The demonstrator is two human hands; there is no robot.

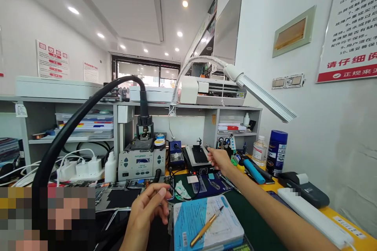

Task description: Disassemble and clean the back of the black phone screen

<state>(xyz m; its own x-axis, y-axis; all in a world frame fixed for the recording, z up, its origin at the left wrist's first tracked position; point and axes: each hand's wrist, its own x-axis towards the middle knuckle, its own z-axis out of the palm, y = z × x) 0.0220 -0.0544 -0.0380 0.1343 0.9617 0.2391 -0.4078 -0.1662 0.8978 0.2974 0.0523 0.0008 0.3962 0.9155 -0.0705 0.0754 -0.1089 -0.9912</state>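
My right hand point(219, 159) is stretched out across the bench, its fingertips at the right side of a black phone-sized plate point(199, 154) on a light metal platform. Its fingers are bent together; whatever they hold is too small to make out. Nearer to me, my left hand point(153, 204) hovers left of a blue and white box point(193, 217), its fingers curled loosely apart with nothing in them. On that box lies a golden craft knife point(207, 226), angled up to the right.
A grey hot-air station point(142, 164) stands at the back left, its thick black hose arching over the left side. Right of my arm are a spray can point(276, 153), a clear bottle point(259, 151) and a long white box point(313, 215).
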